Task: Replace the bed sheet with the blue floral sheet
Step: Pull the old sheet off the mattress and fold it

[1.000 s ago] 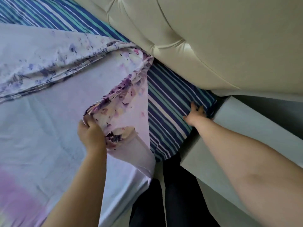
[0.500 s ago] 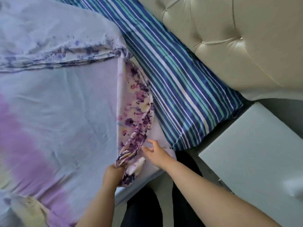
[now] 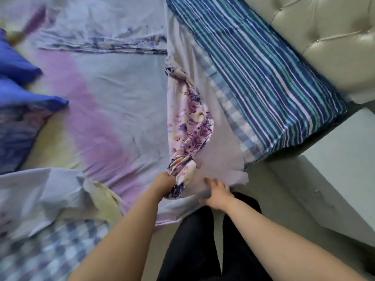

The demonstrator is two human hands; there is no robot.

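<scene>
The floral sheet [image 3: 121, 110] lies spread across the frame's left and centre, its printed corner bunched at centre. The left hand [image 3: 164, 184] grips that bunch; the right hand [image 3: 218, 192] rests flat, fingers spread, on the sheet's edge beside it. It looks light, limp and crease-prone, best taken by corners or hem.

No readable text, labels, brands, numbers or signs anywhere in view.

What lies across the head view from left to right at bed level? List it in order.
Blue pillow → pink and lilac sheet → bunched floral sheet edge gripped by the left hand → right hand → striped mattress → white bedside cabinet.
</scene>
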